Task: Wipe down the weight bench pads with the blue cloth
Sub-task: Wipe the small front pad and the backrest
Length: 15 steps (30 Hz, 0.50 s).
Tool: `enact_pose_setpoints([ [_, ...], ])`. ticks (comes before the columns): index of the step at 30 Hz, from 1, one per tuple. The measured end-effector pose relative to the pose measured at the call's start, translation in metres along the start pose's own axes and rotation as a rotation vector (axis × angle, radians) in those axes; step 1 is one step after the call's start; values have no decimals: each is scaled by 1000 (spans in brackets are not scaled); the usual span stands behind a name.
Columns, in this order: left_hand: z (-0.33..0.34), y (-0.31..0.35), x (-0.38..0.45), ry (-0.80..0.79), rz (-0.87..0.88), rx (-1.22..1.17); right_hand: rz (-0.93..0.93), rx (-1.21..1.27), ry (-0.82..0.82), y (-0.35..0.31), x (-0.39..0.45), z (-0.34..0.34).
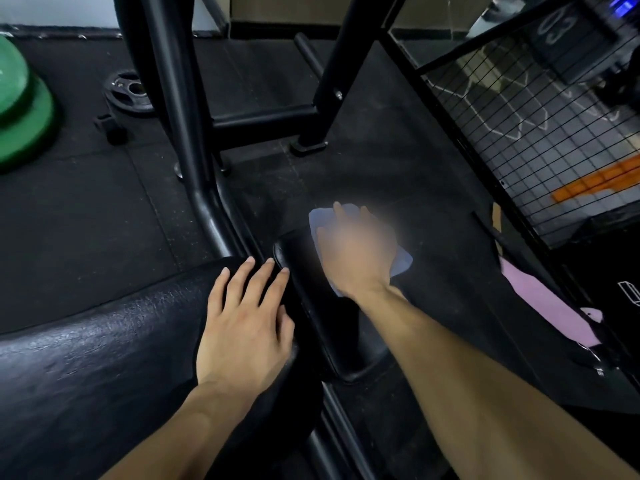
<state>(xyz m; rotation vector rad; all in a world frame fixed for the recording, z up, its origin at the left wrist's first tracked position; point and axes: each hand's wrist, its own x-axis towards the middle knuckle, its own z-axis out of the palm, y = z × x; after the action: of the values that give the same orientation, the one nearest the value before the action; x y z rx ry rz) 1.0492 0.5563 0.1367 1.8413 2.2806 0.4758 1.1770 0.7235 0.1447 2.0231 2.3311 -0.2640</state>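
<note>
Head cam: right hand (355, 252), pretty blurred, lies spread flat on the blue cloth (401, 261), pressing it onto the small black pad (311, 306). Left hand (244, 323) rests flat, fingers straight, on the big black bench pad (104, 358) just beside it. Black frame posts (176, 109) stand right behind the pads. Further out: green plates (20, 109), a black weight plate (128, 95), wire mesh panel (540, 133), pink cloth (540, 303) on the floor.

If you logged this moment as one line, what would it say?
step: wiping | right hand: pressing blue cloth on small pad, blurred | left hand: flat on large pad
</note>
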Motion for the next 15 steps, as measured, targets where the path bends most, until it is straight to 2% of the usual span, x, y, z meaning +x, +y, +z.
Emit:
enact_pose_setpoints([
  [5, 0, -1, 1, 9, -11, 0, -25, -36, 44, 8, -21, -4],
  [8, -1, 0, 0, 11, -8, -2, 21, -39, 28, 19, -62, 3],
  [15, -3, 0, 0, 1, -17, -18, 62, -54, 105, 35, -164, 25],
])
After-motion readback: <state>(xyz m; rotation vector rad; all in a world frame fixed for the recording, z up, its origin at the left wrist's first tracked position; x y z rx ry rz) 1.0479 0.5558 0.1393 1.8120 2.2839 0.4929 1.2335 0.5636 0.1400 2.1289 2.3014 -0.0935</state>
